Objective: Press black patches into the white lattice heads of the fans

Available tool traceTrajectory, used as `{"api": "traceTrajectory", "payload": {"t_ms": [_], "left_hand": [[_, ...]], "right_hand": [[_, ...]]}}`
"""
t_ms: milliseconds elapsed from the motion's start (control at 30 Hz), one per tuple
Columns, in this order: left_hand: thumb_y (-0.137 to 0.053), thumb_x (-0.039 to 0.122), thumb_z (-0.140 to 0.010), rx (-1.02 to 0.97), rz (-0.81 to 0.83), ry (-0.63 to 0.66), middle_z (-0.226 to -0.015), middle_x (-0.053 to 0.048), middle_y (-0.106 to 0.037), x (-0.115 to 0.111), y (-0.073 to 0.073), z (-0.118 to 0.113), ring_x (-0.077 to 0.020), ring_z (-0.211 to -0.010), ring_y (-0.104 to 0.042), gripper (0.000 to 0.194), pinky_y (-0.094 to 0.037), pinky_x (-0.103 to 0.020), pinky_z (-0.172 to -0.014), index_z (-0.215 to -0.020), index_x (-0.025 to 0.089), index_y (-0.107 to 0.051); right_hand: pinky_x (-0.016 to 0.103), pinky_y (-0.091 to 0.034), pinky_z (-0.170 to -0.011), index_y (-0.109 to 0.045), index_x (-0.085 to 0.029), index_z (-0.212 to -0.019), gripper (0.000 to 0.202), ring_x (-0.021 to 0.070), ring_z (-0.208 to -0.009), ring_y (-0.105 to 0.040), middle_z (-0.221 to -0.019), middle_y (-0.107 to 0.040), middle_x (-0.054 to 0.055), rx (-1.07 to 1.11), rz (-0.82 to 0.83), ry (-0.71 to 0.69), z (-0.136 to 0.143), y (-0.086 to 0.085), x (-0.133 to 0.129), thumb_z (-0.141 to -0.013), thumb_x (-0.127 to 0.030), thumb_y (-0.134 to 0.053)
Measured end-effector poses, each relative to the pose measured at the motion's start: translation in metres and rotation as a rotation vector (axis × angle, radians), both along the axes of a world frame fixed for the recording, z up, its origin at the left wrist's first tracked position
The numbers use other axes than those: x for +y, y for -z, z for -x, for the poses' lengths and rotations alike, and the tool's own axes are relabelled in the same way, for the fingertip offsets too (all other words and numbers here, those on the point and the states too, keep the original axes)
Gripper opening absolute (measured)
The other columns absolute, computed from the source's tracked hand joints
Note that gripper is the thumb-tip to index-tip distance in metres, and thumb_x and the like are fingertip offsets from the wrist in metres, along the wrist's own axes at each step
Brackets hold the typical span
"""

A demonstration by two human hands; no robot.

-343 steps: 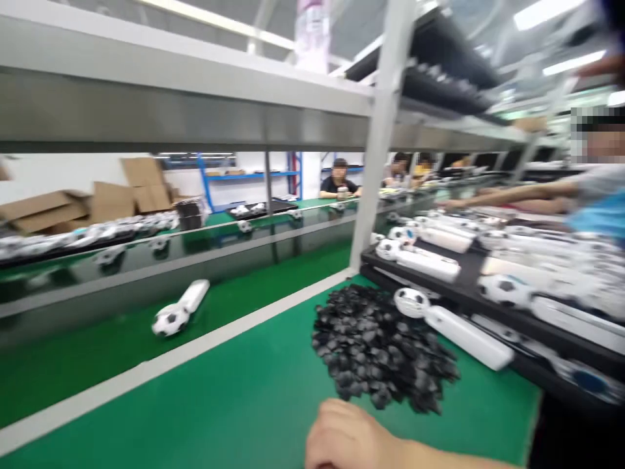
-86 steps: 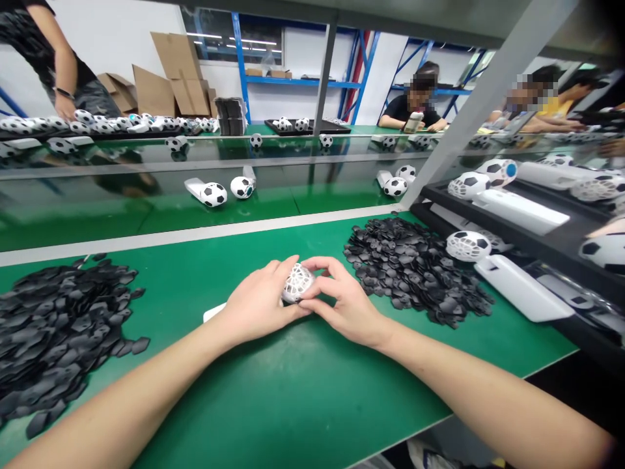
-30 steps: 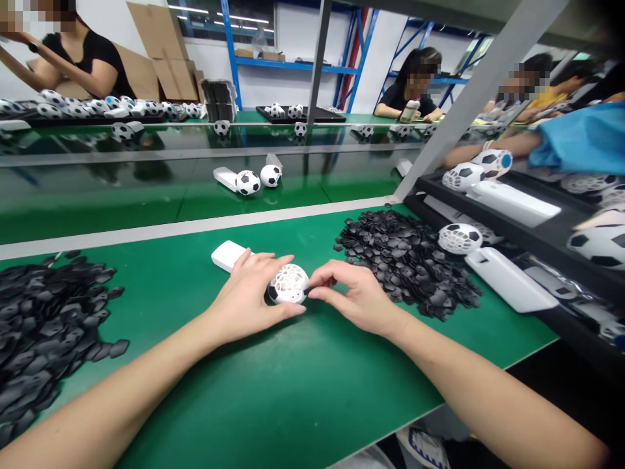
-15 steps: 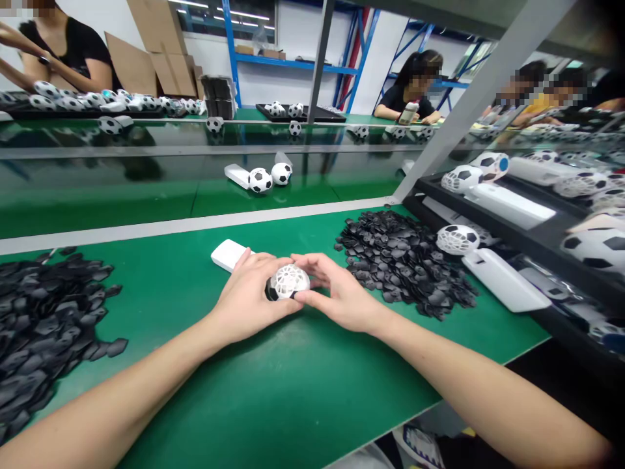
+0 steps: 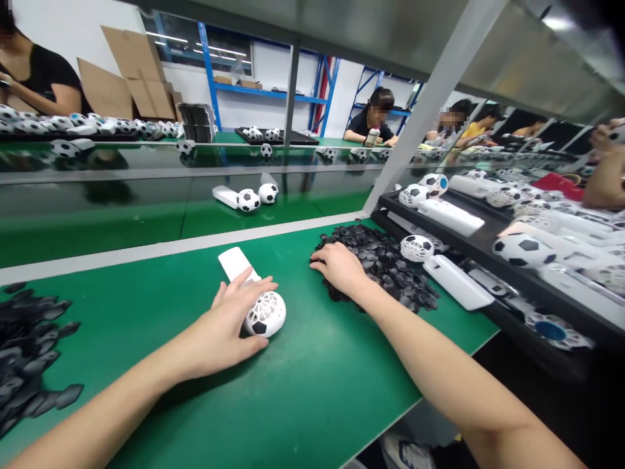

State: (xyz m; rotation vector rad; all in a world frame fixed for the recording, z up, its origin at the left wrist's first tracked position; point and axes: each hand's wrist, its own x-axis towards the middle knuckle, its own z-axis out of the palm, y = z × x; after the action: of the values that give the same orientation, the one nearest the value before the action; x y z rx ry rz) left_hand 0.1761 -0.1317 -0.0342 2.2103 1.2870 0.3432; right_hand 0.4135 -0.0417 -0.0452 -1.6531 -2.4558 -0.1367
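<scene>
Left hand (image 5: 222, 332) loosely spread around left side of white ball (image 5: 268, 314), seemingly steadying it on green table (image 5: 312, 384); white handle (image 5: 236, 262) angles far-left. Right hand (image 5: 340, 268) at black pieces (image 5: 378, 253), heaped right, within easy reach; cannot tell if pinching.

A white toy (image 5: 269, 314) lies on the green table (image 5: 312, 371), with its round ball end near and to the right and its flat, smooth handle (image 5: 235, 263) pointing far and left. The ball has a net of white strips with holes on top, a black patch with straight sides on the near side, and plain white on the right, but some of its left side is covered up. To the right and a bit farther off, apart from the toy, small thin black pieces (image 5: 390, 267) sit in a messy heap.
</scene>
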Motion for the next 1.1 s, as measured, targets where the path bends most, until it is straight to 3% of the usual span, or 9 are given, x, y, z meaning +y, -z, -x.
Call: {"api": "traceTrajectory", "payload": {"t_ms": [133,267,367,467,633,800,967,1100], "left_hand": [[-0.058,0.040,-0.072,-0.117,0.020,-0.106,-0.142,-0.008,-0.027,-0.004,0.000,-0.008,-0.0302,-0.135,0.003,0.055,-0.017,-0.054,-0.106,-0.121,0.023,-0.040],[-0.057,0.028,-0.071,-0.165,0.078,-0.050,-0.145,-0.008,-0.021,-0.003,-0.003,-0.008,-0.0271,-0.135,-0.006,0.054,-0.020,-0.049,-0.106,-0.122,0.024,-0.040],[-0.058,0.024,-0.068,-0.181,0.113,-0.053,-0.146,-0.008,-0.014,-0.003,-0.005,-0.005,-0.0267,-0.135,-0.010,0.058,-0.020,-0.047,-0.106,-0.123,0.025,-0.040],[-0.058,0.022,-0.066,-0.201,0.109,-0.058,-0.145,-0.008,-0.018,-0.002,-0.004,-0.005,-0.0256,-0.135,-0.009,0.059,-0.020,-0.045,-0.107,-0.122,0.024,-0.040],[-0.057,0.019,-0.066,-0.235,0.088,-0.032,-0.140,-0.005,-0.032,0.000,-0.002,-0.006,-0.0214,-0.136,-0.006,0.054,-0.018,-0.042,-0.109,-0.118,0.024,-0.043],[-0.057,0.018,-0.066,-0.232,0.093,-0.035,-0.140,-0.006,-0.031,-0.001,-0.003,-0.005,-0.0233,-0.135,-0.007,0.053,-0.019,-0.044,-0.108,-0.117,0.023,-0.043],[-0.062,0.033,-0.070,-0.228,0.106,-0.072,-0.144,-0.009,-0.023,-0.002,-0.004,-0.006,-0.0272,-0.135,-0.009,0.050,-0.019,-0.047,-0.107,-0.115,0.022,-0.045],[-0.058,0.028,-0.073,-0.236,0.110,-0.080,-0.142,-0.007,-0.028,-0.002,-0.005,-0.009,-0.0267,-0.135,-0.006,0.044,-0.019,-0.047,-0.107,-0.114,0.021,-0.045]], "right_hand": [[0.033,-0.039,-0.076,-0.066,-0.011,-0.087,0.020,0.0252,-0.086,-0.049,-0.086,-0.062,0.013,-0.046,-0.019,-0.046,0.007,0.008,-0.001,-0.086,-0.015,-0.047],[0.036,-0.039,-0.080,-0.060,-0.006,-0.101,0.024,0.0261,-0.090,-0.049,-0.090,-0.061,0.015,0.000,-0.037,-0.065,0.007,0.007,-0.003,-0.085,-0.008,-0.042],[0.031,-0.043,-0.080,-0.059,-0.014,-0.102,0.021,0.0198,-0.088,-0.053,-0.094,-0.062,0.007,0.341,0.069,-0.173,0.009,-0.003,-0.015,-0.086,-0.013,-0.046],[0.026,-0.046,-0.074,-0.061,-0.019,-0.089,0.011,0.0147,-0.080,-0.057,-0.088,-0.064,0.001,0.727,0.313,-0.340,0.017,-0.017,-0.036,-0.085,-0.021,-0.051],[0.025,-0.044,-0.075,-0.065,-0.018,-0.080,0.006,0.0125,-0.078,-0.057,-0.082,-0.062,0.001,0.800,0.462,-0.577,0.030,-0.026,-0.059,-0.081,-0.019,-0.059],[0.022,-0.043,-0.069,-0.064,-0.017,-0.079,0.004,0.0108,-0.071,-0.055,-0.077,-0.062,-0.001,0.824,0.556,-0.552,0.033,-0.019,-0.061,-0.080,-0.017,-0.060],[0.023,-0.042,-0.071,-0.063,-0.017,-0.074,0.004,0.0118,-0.075,-0.054,-0.076,-0.059,0.000,0.826,0.559,-0.555,0.037,-0.018,-0.063,-0.078,-0.015,-0.062],[0.023,-0.042,-0.067,-0.060,-0.016,-0.070,0.006,0.0110,-0.069,-0.052,-0.073,-0.056,-0.001,0.892,0.589,-0.477,0.040,-0.017,-0.065,-0.075,-0.015,-0.063]]}}
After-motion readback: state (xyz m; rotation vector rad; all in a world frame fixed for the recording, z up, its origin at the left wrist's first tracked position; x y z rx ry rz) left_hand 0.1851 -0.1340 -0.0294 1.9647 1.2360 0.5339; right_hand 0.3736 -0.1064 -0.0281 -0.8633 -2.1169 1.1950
